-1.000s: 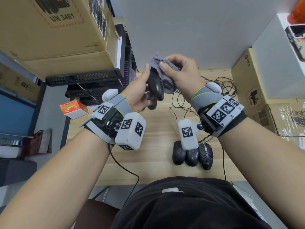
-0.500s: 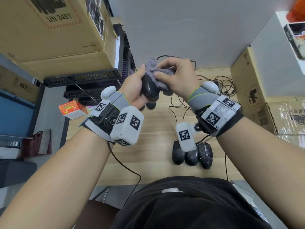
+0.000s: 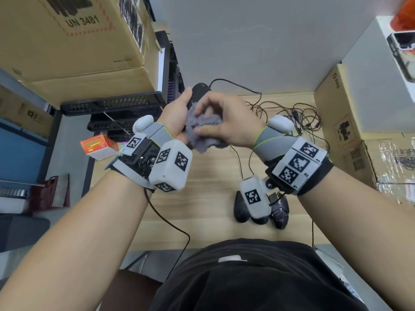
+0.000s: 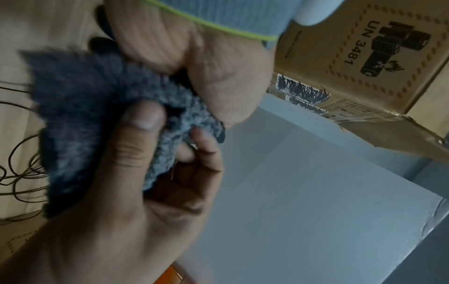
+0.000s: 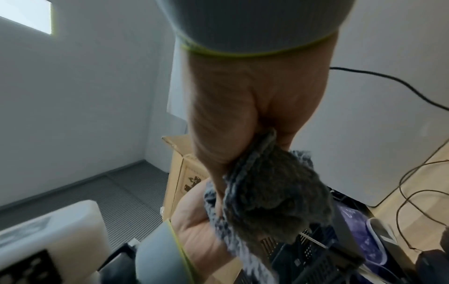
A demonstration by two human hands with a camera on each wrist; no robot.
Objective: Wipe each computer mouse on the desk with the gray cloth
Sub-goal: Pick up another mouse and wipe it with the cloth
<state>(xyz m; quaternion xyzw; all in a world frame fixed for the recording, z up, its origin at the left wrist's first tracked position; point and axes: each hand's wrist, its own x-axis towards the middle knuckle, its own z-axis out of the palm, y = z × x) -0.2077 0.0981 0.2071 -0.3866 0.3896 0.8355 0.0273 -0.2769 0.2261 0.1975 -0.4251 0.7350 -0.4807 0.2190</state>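
My left hand point(image 3: 179, 108) grips a black wired mouse point(image 3: 198, 90) and holds it raised above the wooden desk point(image 3: 208, 189). My right hand point(image 3: 208, 117) pinches the gray cloth point(image 3: 202, 131) and presses it against the near end of that mouse, hiding most of it. In the left wrist view my thumb point(image 4: 143, 115) lies on the cloth point(image 4: 85, 96). The right wrist view shows the cloth point(image 5: 267, 192) bunched under my right palm point(image 5: 243, 115). Three dark mice point(image 3: 241, 209) lie side by side on the desk, partly hidden behind my right wrist.
Cardboard boxes point(image 3: 78, 41) and black trays point(image 3: 112, 104) stand at the left, with a small orange box point(image 3: 98, 145) at the desk's left edge. A tangle of cables point(image 3: 292, 115) lies at the back right, beside another cardboard box point(image 3: 341, 108).
The cloth has slid from the top of the held mouse down to its near end, so the mouse's far end and cable now show. Both hands have drifted slightly left.
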